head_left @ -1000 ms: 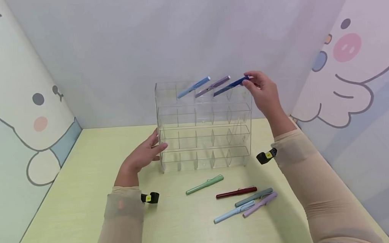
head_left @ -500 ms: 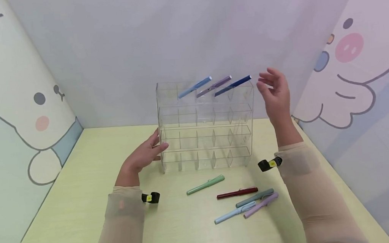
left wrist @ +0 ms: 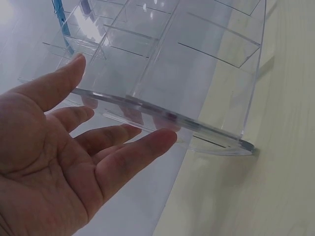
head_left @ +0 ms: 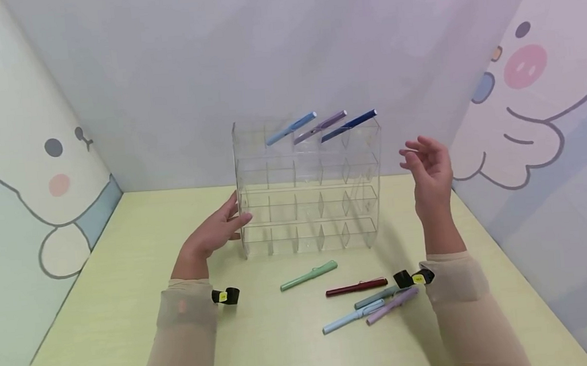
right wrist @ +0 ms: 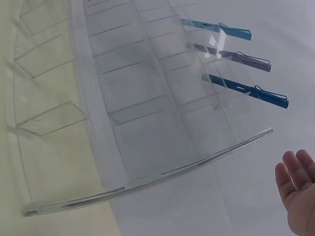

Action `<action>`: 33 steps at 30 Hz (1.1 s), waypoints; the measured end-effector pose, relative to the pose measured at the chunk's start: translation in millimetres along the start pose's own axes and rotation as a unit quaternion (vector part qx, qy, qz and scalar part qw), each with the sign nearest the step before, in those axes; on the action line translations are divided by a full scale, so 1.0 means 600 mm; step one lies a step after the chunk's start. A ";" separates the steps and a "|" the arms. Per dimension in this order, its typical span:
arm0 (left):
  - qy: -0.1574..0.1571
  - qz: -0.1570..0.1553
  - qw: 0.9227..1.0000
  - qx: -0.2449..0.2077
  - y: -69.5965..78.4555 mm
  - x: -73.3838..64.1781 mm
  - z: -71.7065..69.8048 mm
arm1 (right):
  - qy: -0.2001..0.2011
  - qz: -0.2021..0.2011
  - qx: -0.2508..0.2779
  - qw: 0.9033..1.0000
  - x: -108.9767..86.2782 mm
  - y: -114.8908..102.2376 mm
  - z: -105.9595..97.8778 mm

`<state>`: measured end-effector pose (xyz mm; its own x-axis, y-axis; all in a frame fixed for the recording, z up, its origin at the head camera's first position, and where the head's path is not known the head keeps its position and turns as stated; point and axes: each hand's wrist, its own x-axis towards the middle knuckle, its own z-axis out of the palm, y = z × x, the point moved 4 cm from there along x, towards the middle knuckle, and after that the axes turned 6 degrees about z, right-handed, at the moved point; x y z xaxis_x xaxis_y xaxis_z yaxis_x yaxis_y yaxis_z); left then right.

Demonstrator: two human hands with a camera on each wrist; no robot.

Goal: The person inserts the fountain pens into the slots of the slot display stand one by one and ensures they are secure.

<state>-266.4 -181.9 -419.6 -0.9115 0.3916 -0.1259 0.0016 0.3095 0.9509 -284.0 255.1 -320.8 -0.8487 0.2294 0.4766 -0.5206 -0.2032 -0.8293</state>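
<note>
A clear acrylic pen rack (head_left: 304, 189) with tiers of compartments stands upright on the table. Its top tier holds a light blue pen (head_left: 291, 129), a purple pen (head_left: 321, 127) and a dark blue pen (head_left: 349, 126), all leaning to the right. Against the rack's left side rests my left hand (head_left: 214, 230), thumb by the front edge; in the left wrist view its fingers (left wrist: 133, 157) lie loosely extended along the side panel. My right hand (head_left: 431, 175) is in the air right of the rack, apart from it, fingers loosely bent and holding nothing.
In front of the rack lie a green pen (head_left: 308, 276), a dark red pen (head_left: 356, 288), a grey-green pen (head_left: 375, 298), a pale blue pen (head_left: 353, 317) and a lilac pen (head_left: 392, 306). The last three lie close together. A curtain-like backdrop (head_left: 262, 53) hangs behind.
My right hand has let go of the dark blue pen, which stays in the top tier, and has moved right and down, away from the rack. My left hand has stayed at the rack's side.
</note>
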 end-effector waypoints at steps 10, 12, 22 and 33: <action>0.003 0.001 1.000 -0.006 -0.009 0.005 -0.005 | -0.036 -0.010 0.032 0.999 -0.048 -0.002 -0.002; 0.003 -0.001 1.000 -0.004 -0.008 0.004 -0.006 | -0.043 -0.015 0.021 0.999 -0.052 -0.004 -0.001; 0.001 0.021 1.000 -0.002 0.001 0.001 -0.001 | -0.089 0.005 -0.037 0.995 -0.074 0.000 -0.002; 0.000 0.035 0.999 0.000 0.001 0.002 0.001 | -0.182 0.049 -0.281 0.941 -0.093 0.009 0.013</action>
<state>-267.1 -180.7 -419.2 -0.9089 0.4126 -0.0599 0.0648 0.2817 0.9573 -240.2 233.5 -349.9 -0.9190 -0.1255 0.3737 -0.3934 0.3531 -0.8488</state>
